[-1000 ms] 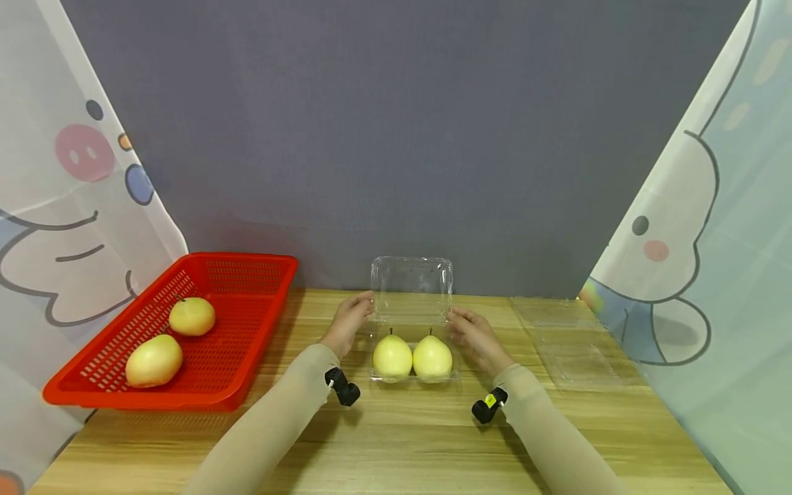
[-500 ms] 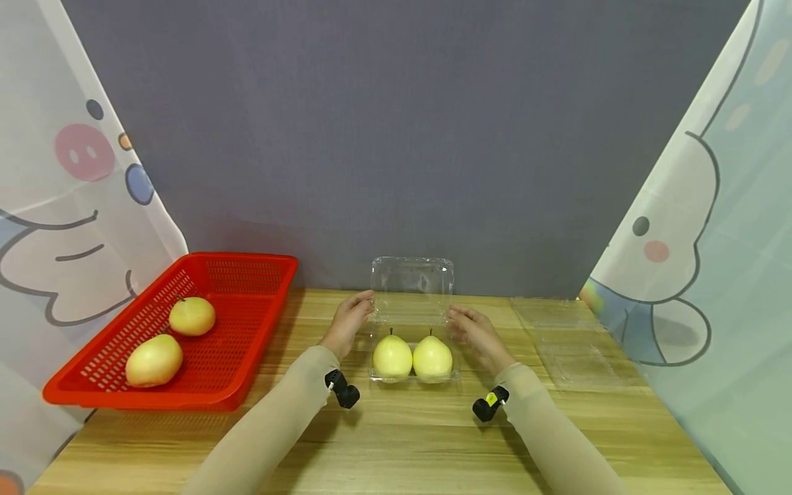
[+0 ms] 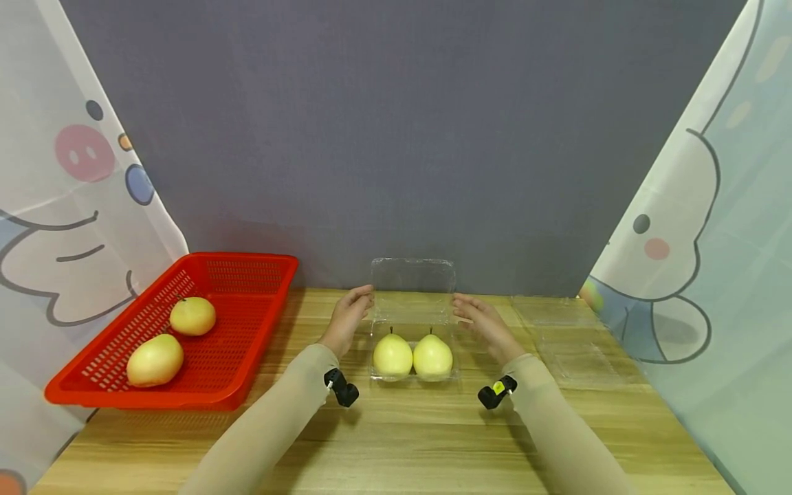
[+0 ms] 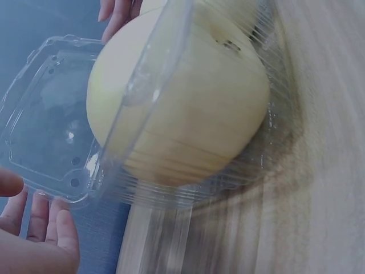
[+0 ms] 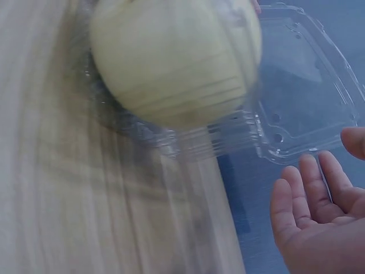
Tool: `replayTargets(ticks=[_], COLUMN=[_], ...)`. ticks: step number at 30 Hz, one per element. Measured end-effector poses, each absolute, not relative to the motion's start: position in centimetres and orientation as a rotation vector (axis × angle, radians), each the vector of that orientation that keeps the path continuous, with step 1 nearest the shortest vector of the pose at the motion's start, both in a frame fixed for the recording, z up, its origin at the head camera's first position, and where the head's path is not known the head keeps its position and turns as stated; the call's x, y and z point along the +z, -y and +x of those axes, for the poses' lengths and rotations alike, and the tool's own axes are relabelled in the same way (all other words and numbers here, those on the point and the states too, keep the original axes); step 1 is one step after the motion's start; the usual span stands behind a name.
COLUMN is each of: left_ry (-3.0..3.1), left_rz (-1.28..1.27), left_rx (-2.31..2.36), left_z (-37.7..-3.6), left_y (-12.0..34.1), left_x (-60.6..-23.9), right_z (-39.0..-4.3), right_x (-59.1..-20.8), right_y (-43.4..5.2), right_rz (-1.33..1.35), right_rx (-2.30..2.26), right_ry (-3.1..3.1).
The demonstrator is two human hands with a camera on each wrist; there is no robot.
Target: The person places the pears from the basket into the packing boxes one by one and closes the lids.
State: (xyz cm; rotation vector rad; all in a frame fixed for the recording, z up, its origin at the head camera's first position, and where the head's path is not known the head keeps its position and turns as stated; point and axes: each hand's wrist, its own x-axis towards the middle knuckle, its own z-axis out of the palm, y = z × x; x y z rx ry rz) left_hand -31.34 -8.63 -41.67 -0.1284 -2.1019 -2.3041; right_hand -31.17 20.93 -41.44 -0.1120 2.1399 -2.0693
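In the head view, a clear plastic clamshell box [image 3: 413, 323] holding two pale yellow pears [image 3: 392, 355] is flanked by the left hand [image 3: 348, 318] and right hand [image 3: 487, 323], both released. In the wrist views, straight fingers [image 4: 43, 228] [image 5: 311, 194] are seen beside the raised lid [image 4: 51, 114]. Closing seems in hand; the lid would need pressing down evenly.

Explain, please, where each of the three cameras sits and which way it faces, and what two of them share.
Head: sits high, faces forward and down over the wooden table; shows both sleeved forearms, the left hand and the right hand beside the clear clamshell box.
Left wrist: sits low at the box's left side, faces across a pear to the raised lid; shows left fingertips.
Right wrist: sits low at the box's right side, faces the other pear; shows the open right palm.
Shared: both wrist views show the lid.
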Motion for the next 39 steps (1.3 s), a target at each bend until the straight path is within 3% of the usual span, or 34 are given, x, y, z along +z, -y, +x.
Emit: replayTargets(ticks=[39], left_ry=[2.202], left_rz=[-0.227], left_rx=[-2.28], left_z=[-29.2], left_y=[9.5], left_x=[-40.5], right_z=[-29.7], right_x=[-40.7], right_y=[-21.5], right_rz=[-0.217], right_rx=[-2.01], right_ry=[-2.17])
